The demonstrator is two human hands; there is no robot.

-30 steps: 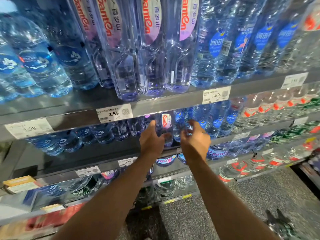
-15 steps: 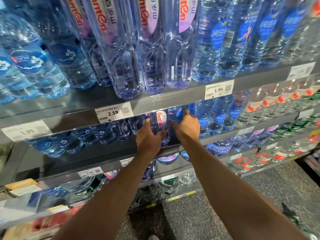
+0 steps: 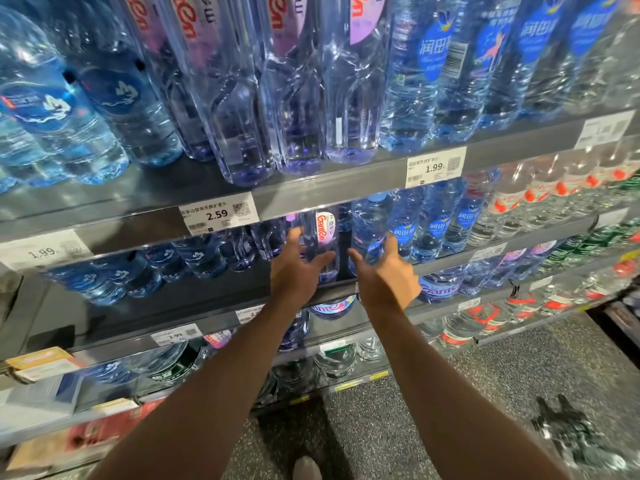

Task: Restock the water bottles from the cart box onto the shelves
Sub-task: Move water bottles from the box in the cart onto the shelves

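Grey metal shelf [image 3: 346, 183], upper tier: carries tall clear bottles along its front edge, purple-tinted ones at centre, blue-labelled ones toward either end.

Grey metal shelf [image 3: 450, 263], second tier: the working tier, with smaller bottles in rows. A dark gap opens at its front edge, between the two hands.

Clear blue-labelled plastic water bottle [image 3: 369, 226]: upright, just right of the gap. The right hand [image 3: 384, 278] rests against its lower body, fingers spread and loosely bent; whether they actually grip it, I cannot tell.

Clear purple-tinted water bottle with a pink-and-white label [image 3: 320, 237]: upright at the front edge, left of the gap. The left hand [image 3: 296, 271] holds its lower half, fingers curled round the barrel.

Handling: probably full and fairly heavy; thin walls likely give under squeeze and feel slick. Best taken round the mid-body, below the label.

White price tag marked 2.59 [image 3: 218, 214]: on the upper shelf's front rail.
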